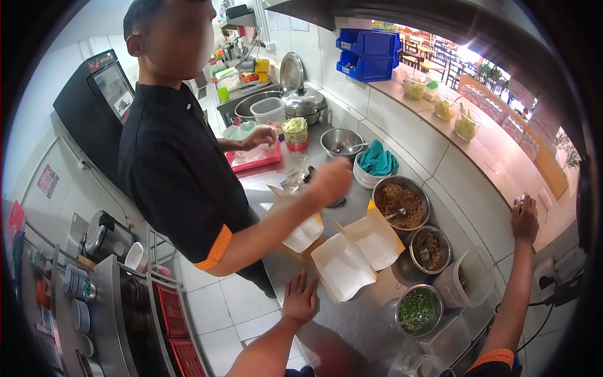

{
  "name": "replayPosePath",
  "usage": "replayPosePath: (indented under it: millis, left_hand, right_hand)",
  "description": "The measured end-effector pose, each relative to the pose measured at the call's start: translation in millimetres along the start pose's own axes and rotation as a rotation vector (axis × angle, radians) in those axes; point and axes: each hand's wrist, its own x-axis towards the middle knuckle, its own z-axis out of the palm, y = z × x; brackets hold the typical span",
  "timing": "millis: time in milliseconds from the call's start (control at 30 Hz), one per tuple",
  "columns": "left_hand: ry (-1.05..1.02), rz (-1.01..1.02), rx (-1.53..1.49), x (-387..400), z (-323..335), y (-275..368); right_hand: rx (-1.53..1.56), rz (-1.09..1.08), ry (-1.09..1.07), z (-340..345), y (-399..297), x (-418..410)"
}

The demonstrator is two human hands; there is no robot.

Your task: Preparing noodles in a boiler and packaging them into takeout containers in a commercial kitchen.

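My left hand (pixel 300 298) rests palm down on the edge of the stainless steel counter (pixel 339 325), fingers spread and holding nothing. Just beyond it lies an open paper takeaway box (pixel 346 271) with a white inside and yellow outer edges. My right hand (pixel 525 221) reaches up to the serving ledge (pixel 509 165), its fingers around a small shiny object (pixel 520 200) too small to name. Between my arms stand a steel bowl of chopped green herbs (pixel 417 304), a smaller bowl of brown food (pixel 427 249) and a larger bowl of brown minced food (pixel 400 202), each with a utensil.
A co-worker (pixel 183 174) in black stands at left, one blurred hand (pixel 332 181) over the counter near a second open box (pixel 304 233). Plastic tubs (pixel 464 278) line the wall. White bowls (pixel 370 176) hold a teal cloth (pixel 378 159). Cups (pixel 467 123) stand on the ledge.
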Motion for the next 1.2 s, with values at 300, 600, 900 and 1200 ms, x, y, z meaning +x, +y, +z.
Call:
replayPosePath:
  millis: [300,600,900,1200]
  left_hand:
    - [0.063,0.023,-0.088,1,-5,1]
    - [-0.032,-0.048,-0.150,-4,24,-7]
    - [-0.133,-0.086,-0.123,4,-2,11]
    - [-0.206,-0.134,-0.124,4,-23,14]
  right_hand:
    - [-0.002,0.011,0.013,-3,-6,4]
    - [-0.022,0.006,0.029,-15,-11,3]
    - [-0.045,0.014,0.013,-20,-12,1]
    - [-0.046,0.031,-0.029,-22,-14,6]
